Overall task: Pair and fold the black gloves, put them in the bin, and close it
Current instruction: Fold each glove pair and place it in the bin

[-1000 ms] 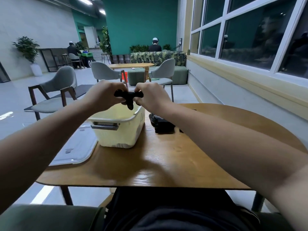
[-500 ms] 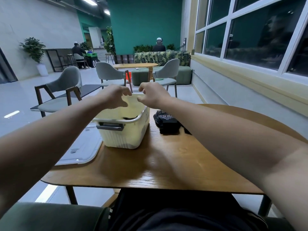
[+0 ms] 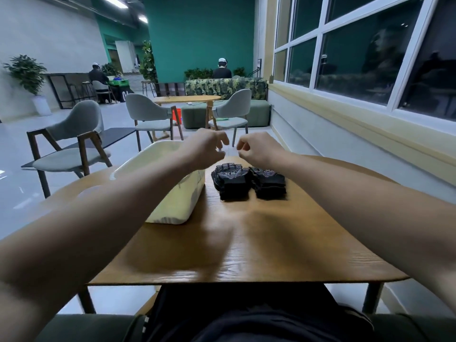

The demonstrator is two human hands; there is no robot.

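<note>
Table: wood, visible grain, glossy varnish w/ reflections. Bin: cream plastic, smooth, slight sheen. Gloves: black knit cloth, matt, tiny pale dots. Chair: grey matt cloth seat & back, dark wood frame. Floor: smooth, shiny.

Dim cool indoor light, ceiling strips top left, dark windows w/ reflections, soft shadows + sheen on table, fisheye bending at edges, left hand prob. slightly motion-blurred.

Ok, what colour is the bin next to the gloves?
Pale creamy yellow; the bin shows best in the head view.
</note>
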